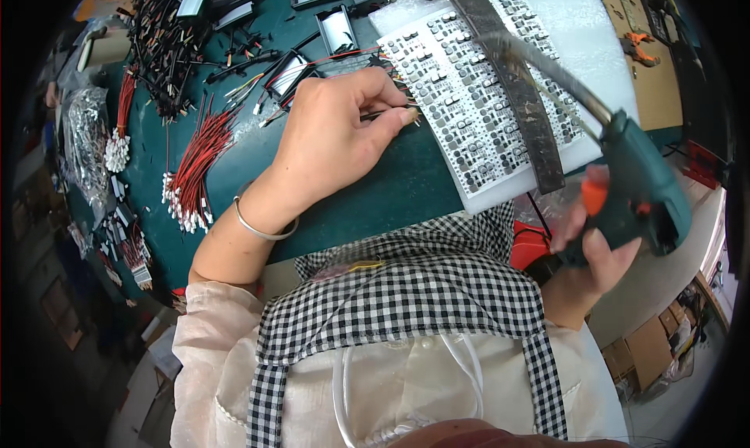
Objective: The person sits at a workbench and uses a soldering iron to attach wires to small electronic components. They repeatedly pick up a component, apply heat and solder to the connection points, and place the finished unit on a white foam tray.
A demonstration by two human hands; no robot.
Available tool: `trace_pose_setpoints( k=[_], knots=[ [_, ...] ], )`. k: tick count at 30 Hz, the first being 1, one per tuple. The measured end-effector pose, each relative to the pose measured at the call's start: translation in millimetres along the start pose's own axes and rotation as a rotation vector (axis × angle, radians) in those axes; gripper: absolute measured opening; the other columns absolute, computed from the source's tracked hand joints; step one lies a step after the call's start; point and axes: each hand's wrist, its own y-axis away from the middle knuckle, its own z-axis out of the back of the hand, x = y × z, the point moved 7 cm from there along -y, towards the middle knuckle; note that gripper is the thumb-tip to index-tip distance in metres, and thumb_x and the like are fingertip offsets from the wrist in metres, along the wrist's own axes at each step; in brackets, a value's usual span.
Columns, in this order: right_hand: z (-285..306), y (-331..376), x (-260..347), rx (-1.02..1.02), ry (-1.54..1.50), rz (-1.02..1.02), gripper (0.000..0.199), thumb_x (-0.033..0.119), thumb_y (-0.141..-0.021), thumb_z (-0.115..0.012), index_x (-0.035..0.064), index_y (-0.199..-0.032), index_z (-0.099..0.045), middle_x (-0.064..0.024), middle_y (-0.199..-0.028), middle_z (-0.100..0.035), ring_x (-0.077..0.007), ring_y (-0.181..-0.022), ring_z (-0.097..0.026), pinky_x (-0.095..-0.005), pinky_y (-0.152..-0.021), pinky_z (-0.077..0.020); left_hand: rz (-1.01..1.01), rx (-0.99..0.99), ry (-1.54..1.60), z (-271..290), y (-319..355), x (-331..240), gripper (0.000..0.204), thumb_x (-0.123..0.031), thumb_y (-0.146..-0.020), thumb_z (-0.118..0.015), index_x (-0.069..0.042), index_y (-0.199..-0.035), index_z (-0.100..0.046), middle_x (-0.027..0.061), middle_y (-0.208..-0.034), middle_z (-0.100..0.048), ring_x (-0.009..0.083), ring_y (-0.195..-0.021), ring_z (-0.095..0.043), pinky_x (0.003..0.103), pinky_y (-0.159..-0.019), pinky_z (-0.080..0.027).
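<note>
In the head view, the right hand is closed round the handle of a green soldering gun, raised off the near right part of the green tabletop, beyond the white foam pad. The gun looks light and rigid, its plastic shell probably easy to grip; the handle below the orange trigger seems the place to hold, and the metal nozzle is best left untouched, as it may be hot. The left hand pinches thin wires between thumb and forefinger, above the tabletop just beside the left edge of the pad. They should be almost weightless, limp, and a little slippery, so a pinch close behind the ends likely keeps them steady. The white circuit board panel lies on the pad, near the tabletop's right side; it is likely stiff, with small parts easily knocked, so its edges look the safer hold. As for looks, the gun has a smooth body and a long grey nozzle, blurred toward its tip; the pinched wires are dark, with short pale ends past the thumb; the panel carries rows of dark and silvery components, crossed by a worn dark bar.
</note>
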Motion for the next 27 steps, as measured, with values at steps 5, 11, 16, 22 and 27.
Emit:
trace_pose_setpoints(
  k=[5,11,16,22,27],
  knots=[
    [19.8,23.5,-10.3,-0.056,-0.024,-0.054,0.071,0.025,-0.071,-0.075,-0.0144,-0.119,-0.042,-0.0084,-0.063,-0.050,-0.0132,-0.043,-0.046,-0.0230,-0.038,-0.0393,-0.001,-0.022,-0.027,-5.0,2.0,0.2,0.011,-0.003,-0.074,-0.072,0.003,-0.078,-0.063,0.0037,-0.072,-0.066,0.0045,-0.066,-0.060,0.019,-0.060,-0.049],
    [20.1,31.3,-10.3,-0.082,-0.011,-0.088,0.068,0.023,-0.068,-0.077,-0.0148,-0.114,-0.046,-0.0079,-0.060,-0.049,-0.0129,-0.043,-0.045,-0.0226,-0.037,-0.0383,-0.175,-0.200,-0.109,-7.4,2.5,-14.0,0.011,-0.002,-0.070,-0.072,0.000,-0.072,-0.061,0.0018,-0.058,-0.061,0.0010,-0.052,-0.052,0.018,-0.047,-0.043],
    [17.3,34.4,-12.3,-0.137,0.039,-0.139,0.069,0.026,-0.065,-0.078,-0.0139,-0.113,-0.048,-0.0082,-0.061,-0.050,-0.0133,-0.044,-0.047,-0.0229,-0.038,-0.0388,-0.216,-0.237,-0.221,-6.9,1.4,-18.8,0.011,-0.001,-0.067,-0.070,-0.002,-0.070,-0.060,0.0008,-0.054,-0.056,0.0035,-0.047,-0.050,0.018,-0.046,-0.041],
    [11.9,35.1,-14.0,-0.163,0.116,-0.180,0.069,0.028,-0.062,-0.080,-0.0108,-0.110,-0.051,-0.0085,-0.063,-0.051,-0.0134,-0.046,-0.048,-0.0231,-0.039,-0.0392,-0.250,-0.261,-0.218,-6.3,-0.4,-18.7,0.010,-0.002,-0.065,-0.070,-0.003,-0.068,-0.060,0.0014,-0.052,-0.055,0.0057,-0.045,-0.051,0.020,-0.045,-0.041],
    [16.5,38.0,-16.0,-0.112,0.031,-0.229,0.071,0.012,-0.061,-0.080,-0.0087,-0.120,-0.047,-0.0215,-0.097,-0.058,-0.0186,-0.059,-0.056,-0.0253,-0.046,-0.0450,-0.240,-0.256,-0.250,-6.2,-0.6,-18.0,0.010,-0.002,-0.064,-0.070,-0.003,-0.067,-0.061,0.0017,-0.053,-0.056,0.0064,-0.045,-0.052,0.020,-0.045,-0.042]
  ],
)
